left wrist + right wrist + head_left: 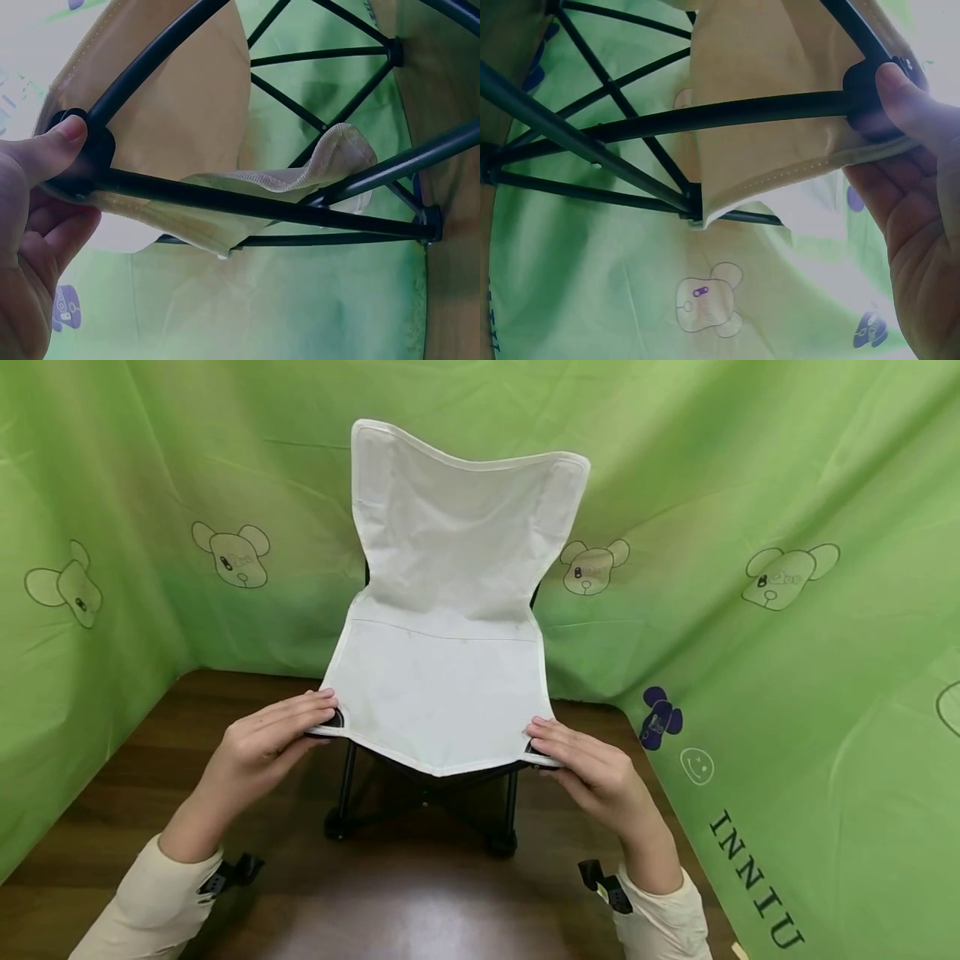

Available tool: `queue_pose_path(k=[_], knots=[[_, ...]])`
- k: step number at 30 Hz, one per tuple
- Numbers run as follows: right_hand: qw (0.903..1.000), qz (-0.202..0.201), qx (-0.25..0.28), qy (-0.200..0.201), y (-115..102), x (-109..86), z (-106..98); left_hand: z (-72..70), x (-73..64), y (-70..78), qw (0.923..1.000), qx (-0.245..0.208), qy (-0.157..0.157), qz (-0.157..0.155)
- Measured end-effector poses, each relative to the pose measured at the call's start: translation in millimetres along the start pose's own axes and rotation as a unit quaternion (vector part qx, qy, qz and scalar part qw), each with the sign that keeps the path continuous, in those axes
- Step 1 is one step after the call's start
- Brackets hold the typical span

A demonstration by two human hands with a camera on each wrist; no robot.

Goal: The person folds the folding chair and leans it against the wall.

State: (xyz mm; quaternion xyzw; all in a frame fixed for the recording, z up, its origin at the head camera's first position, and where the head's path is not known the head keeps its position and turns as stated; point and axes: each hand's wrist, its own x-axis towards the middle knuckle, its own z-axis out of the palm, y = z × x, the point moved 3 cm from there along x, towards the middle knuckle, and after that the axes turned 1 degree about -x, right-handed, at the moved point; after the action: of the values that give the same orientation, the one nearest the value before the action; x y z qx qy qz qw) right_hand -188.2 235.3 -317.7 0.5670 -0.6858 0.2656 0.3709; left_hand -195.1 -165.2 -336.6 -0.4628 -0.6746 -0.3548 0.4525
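Note:
A small folding chair (pixel 442 685) with a white fabric seat and backrest stands unfolded and upright on the wooden surface. At its front left corner my left hand (pixel 258 743) grips the seat, fingers on top and thumb beneath. The left wrist view shows that thumb pressed to a black plastic corner joint (pixel 94 154) where dark tubes meet. My right hand (pixel 592 768) grips the front right corner the same way, its thumb against another black joint (pixel 870 97) in the right wrist view. Crossed black legs (pixel 423 802) show below the seat.
Green fabric walls (pixel 675 460) printed with bear heads enclose the back and both sides. The dark brown wooden surface (pixel 420 902) reaches toward me in front of the chair. Each sleeve carries a black wrist mount (pixel 228 872).

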Motion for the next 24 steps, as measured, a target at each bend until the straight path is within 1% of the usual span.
queue_pose_path(k=[8, 12, 18, 24], knots=[[0.9998, 0.020, -0.004, 0.004, 3.6, -0.4, 1.0, 2.3, 1.3, 0.4, 0.9997, 0.021, 0.006, -0.015], [0.9997, 0.024, -0.003, 0.009, 3.9, 2.4, 2.7, 3.5, 2.3, 1.2, 0.9994, 0.019, 0.013, -0.025], [0.9991, 0.040, 0.003, 0.013, 4.5, 6.1, 1.0, 7.8, 7.7, 6.0, 0.9990, 0.020, 0.026, -0.029], [0.9988, 0.048, 0.003, 0.011, 4.9, 10.1, -1.2, 10.2, 13.3, 9.3, 0.9989, 0.020, 0.025, -0.035]])
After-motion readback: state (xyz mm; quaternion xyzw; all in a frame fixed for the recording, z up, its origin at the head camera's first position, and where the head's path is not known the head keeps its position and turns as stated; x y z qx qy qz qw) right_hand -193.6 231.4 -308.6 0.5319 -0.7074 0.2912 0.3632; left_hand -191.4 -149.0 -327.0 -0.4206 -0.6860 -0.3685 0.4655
